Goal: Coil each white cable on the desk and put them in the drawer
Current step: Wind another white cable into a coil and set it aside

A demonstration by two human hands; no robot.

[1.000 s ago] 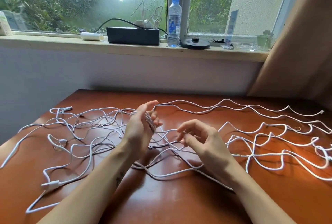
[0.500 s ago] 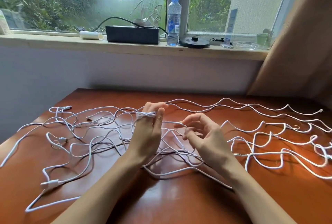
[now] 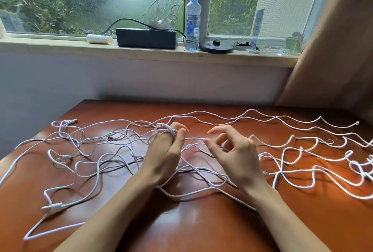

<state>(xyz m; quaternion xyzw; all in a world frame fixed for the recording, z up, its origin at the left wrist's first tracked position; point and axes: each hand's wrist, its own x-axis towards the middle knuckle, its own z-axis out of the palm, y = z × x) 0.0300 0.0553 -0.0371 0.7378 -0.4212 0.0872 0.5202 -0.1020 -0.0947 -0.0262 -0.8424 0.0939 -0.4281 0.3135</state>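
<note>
Head view: L hand (image 3: 163,151) upright over brown desk (image 3: 201,229), loops of white cable (image 3: 166,128) wound round its fingers, thumb pinning them. R hand (image 3: 237,156) just beside, fingers loosely curled, thumb tip touching a strand from the loops; can't tell if it pinches. More cables (image 3: 302,159) sprawl tangled across desk on both sides.

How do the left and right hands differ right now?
The left hand has white cable looped round its straight fingers; the right hand carries no loops. Left fingers lie together; right fingers curl apart. Both hover over the desk, and a strand runs between them.
</note>
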